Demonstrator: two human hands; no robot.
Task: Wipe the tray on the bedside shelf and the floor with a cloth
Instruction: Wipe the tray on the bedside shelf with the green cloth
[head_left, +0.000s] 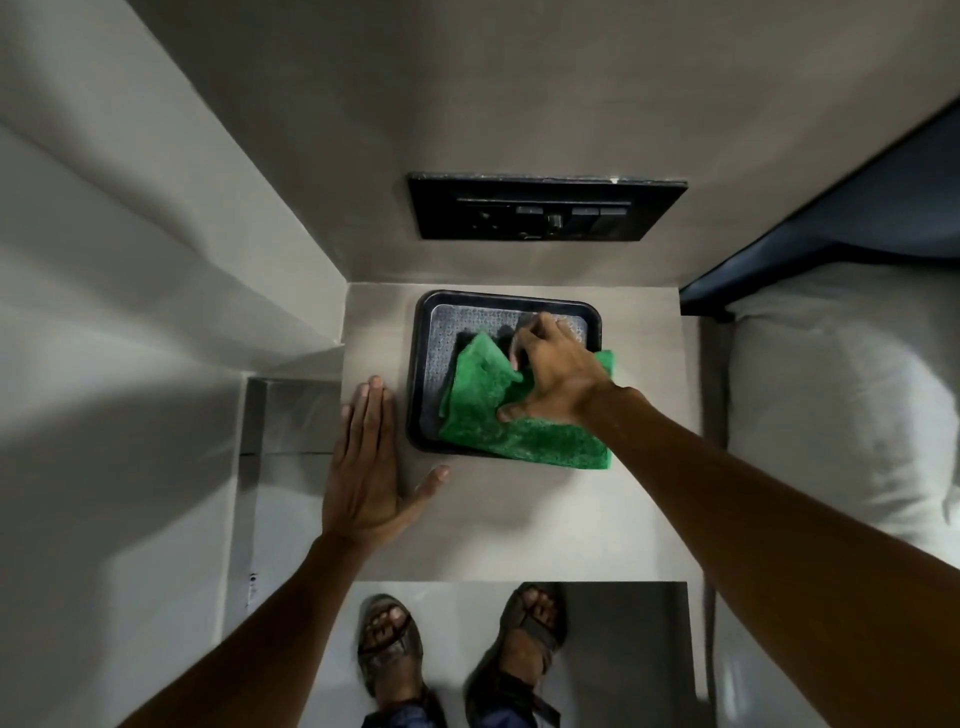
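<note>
A black tray (434, 332) with a grey patterned liner sits at the back of the pale bedside shelf (519, 509). A green cloth (483, 410) lies crumpled across the tray's near right part and hangs over its front edge. My right hand (556, 374) presses on the cloth, fingers curled over it inside the tray. My left hand (363, 467) lies flat on the shelf just left of the tray, fingers together, thumb spread, holding nothing. The floor (457, 623) shows below the shelf's front edge.
A black switch panel (545, 210) is on the wall above the shelf. A bed with a white pillow (831, 400) and dark headboard (857, 218) stands to the right. White walls close in on the left. My sandalled feet (389, 644) stand on the floor.
</note>
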